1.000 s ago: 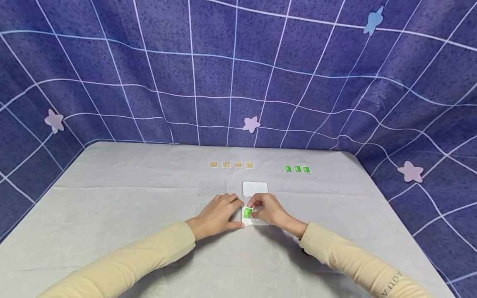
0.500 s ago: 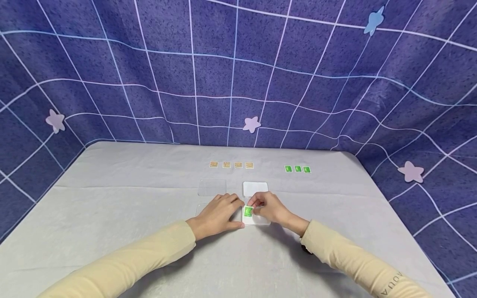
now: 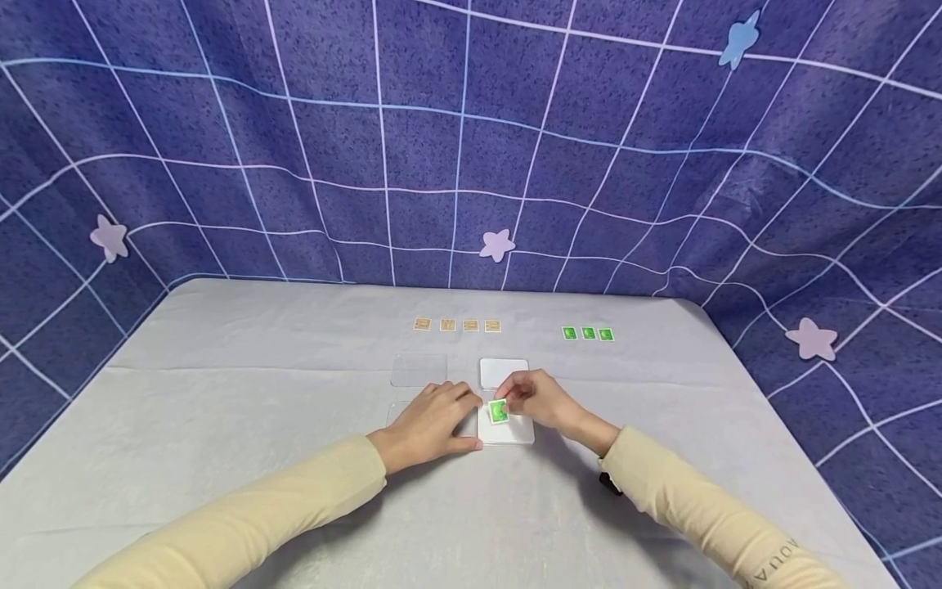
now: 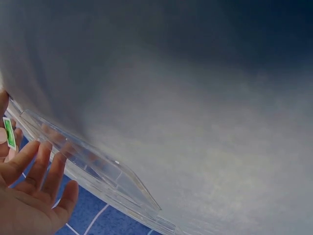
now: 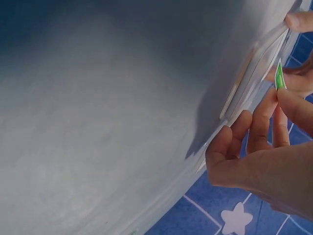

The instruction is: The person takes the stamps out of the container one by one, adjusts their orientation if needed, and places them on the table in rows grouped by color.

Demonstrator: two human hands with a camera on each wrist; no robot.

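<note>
My right hand [image 3: 542, 399] pinches a small green stamp-like square with a white border [image 3: 498, 411] between thumb and fingertips. The square is tilted over the near white rounded slab [image 3: 511, 433]. In the right wrist view the green square [image 5: 279, 76] is seen nearly edge-on. My left hand [image 3: 434, 421] rests at the slab's left side, thumb at its near left corner and index finger near its far left corner. A clear plate [image 3: 396, 411] lies partly hidden under the left hand. In the left wrist view the left hand [image 4: 34, 196] has loosely extended fingers over clear plates [image 4: 98, 161].
Behind the near slab lies a second white slab [image 3: 504, 373], with another clear plate [image 3: 419, 370] to its left. Several tan squares [image 3: 447, 325] are in a row farther back. Three green squares [image 3: 588, 334] lie back right. A purple grid curtain [image 3: 427, 147] hangs behind the grey-covered table [image 3: 221, 393].
The green square has come away from the near slab's left part, moving slightly right and toward the back with my right hand. My left hand has stayed still.
</note>
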